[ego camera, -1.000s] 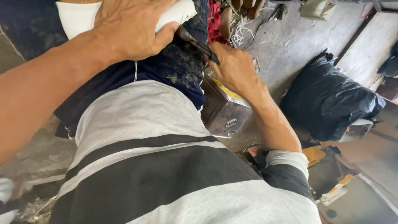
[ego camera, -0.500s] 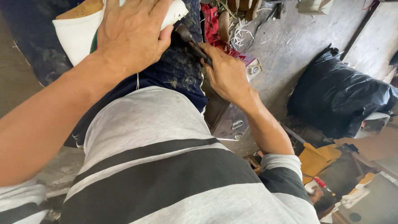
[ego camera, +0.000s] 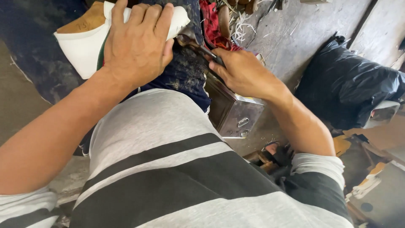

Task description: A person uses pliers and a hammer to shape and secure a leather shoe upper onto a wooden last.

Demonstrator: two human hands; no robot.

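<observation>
One white shoe point(ego camera: 86, 44), one dark tool point(ego camera: 198, 45), two hands: left point(ego camera: 137, 46), right point(ego camera: 242, 71).

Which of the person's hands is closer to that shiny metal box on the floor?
Right. The right hand, gripping a dark metal tool, is just above the shiny metal box; the left hand presses the white shoe upper farther away.
</observation>
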